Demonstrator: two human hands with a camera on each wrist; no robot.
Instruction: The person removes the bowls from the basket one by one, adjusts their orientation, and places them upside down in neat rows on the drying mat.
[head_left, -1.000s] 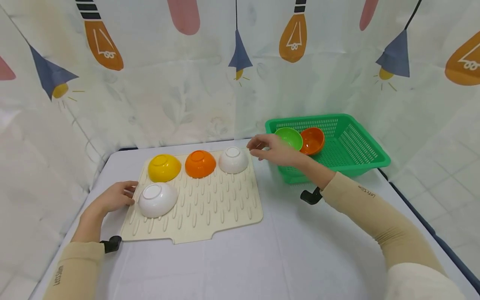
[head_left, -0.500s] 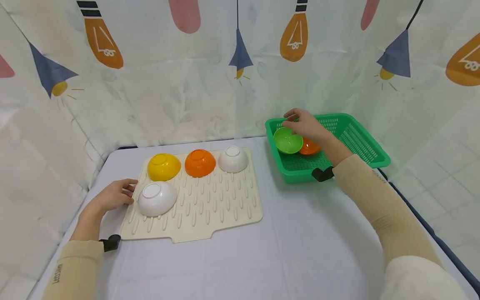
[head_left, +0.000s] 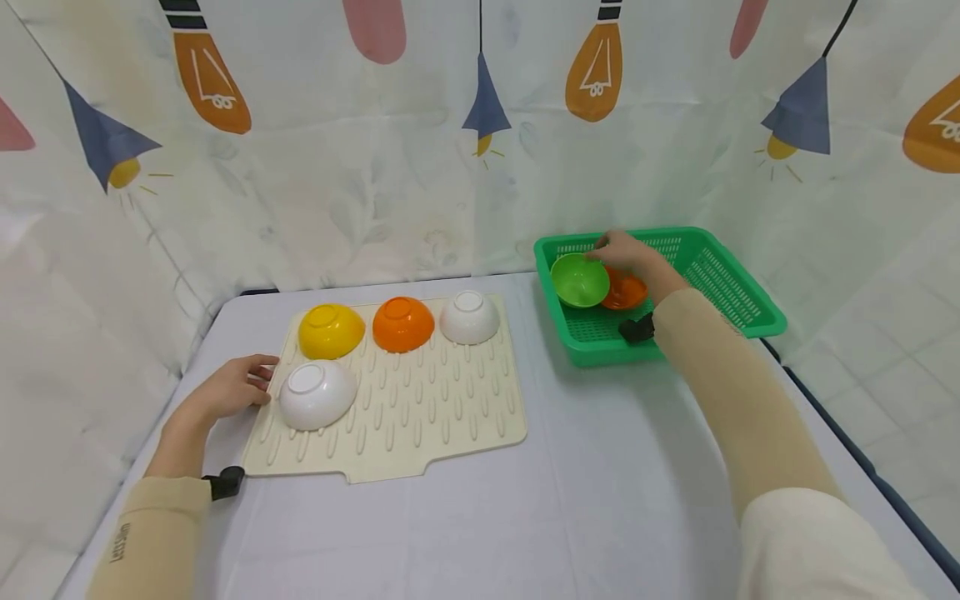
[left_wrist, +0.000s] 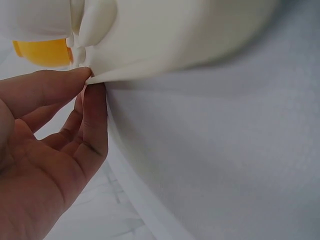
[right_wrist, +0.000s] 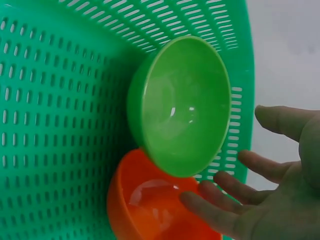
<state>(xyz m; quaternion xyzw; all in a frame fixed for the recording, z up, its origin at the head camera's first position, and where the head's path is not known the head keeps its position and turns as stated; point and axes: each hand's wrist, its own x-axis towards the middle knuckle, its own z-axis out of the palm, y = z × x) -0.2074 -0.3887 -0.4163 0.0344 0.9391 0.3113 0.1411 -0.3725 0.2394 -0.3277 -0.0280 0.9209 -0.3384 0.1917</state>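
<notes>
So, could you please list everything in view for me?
Table: one, white covering, centre
Backdrop sheet: one, pale with lamp prints, behind
Drying mat: one, cream, on table
White bowls: two, white, mat's near left and far right
Yellow bowl: one, yellow, mat's far left
Orange bowl: one, orange, mat's far middle
Basket: one, green, table's far right
Green bowl: one, green, in the basket
Reddish bowl: one, reddish orange, in basket
Wrist pieces: two, black, wrists
Sleeves: two, beige, forearms
Upper sleeve: one, white, right arm
Left grip: one bare hand, pinching the mat's edge
Right grip: one bare hand, beside the green bowl
</notes>
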